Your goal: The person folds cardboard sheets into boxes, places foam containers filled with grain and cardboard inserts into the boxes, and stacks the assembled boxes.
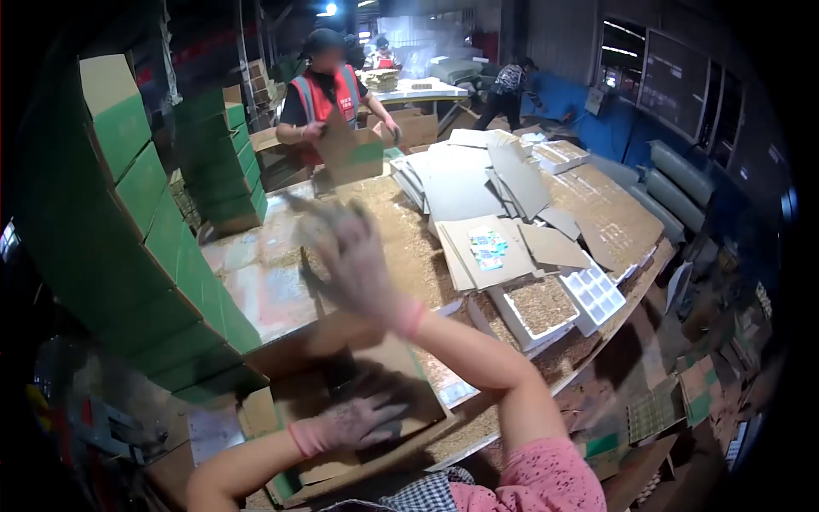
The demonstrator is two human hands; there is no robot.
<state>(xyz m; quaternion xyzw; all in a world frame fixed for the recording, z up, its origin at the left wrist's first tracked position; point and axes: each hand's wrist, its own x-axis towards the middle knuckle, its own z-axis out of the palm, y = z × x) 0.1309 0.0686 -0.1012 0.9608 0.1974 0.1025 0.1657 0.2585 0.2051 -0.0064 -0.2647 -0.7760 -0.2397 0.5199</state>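
An open cardboard box (401, 375) with brown inner walls sits at the table's near edge, in front of my body. My left hand (354, 421), in a pale glove with a pink cuff, reaches over the box's near side with its fingers stretched out. My right hand (354, 269), gloved the same way, is raised above the box's far side. Motion smears its fingers, so I cannot make out whether it holds anything.
Green-and-brown boxes (141, 192) stand in tall stacks at left. Grey cardboard sheets (465, 183), a white tray of grain-like bits (539, 309) and a white compartment tray (592, 295) lie at right. Across the table, a person in a red vest (341, 98) handles a box (351, 155).
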